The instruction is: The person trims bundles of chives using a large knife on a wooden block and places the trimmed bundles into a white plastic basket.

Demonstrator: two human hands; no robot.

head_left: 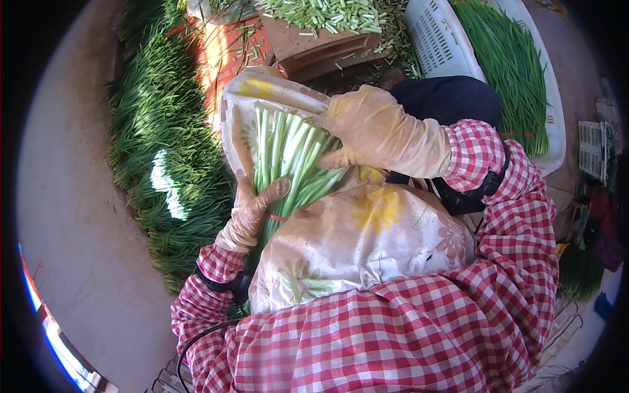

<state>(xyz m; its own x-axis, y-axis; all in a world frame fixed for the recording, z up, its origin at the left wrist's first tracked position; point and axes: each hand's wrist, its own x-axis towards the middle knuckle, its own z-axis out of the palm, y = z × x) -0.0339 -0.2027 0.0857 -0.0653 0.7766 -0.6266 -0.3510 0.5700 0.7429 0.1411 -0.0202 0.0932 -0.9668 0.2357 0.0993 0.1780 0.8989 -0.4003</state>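
Note:
In my lap is a bunch of long green stalks, its pale ends pointing away from me and a red band round it lower down. My gloved left hand wraps the bunch from the left, just above the band, with the thumb across the front. From the right, my gloved right hand closes on the side of the bunch near its pale ends; one digit lies over the stalks and the others are partly hidden. Beneath the bunch, a pale flowered apron covers my lap.
Many green bundles form a long pile at the left. Ahead stands a brown stool heaped with cut stalk pieces, with more scraps on the floor. At the far right a white plastic basket holds long green bundles.

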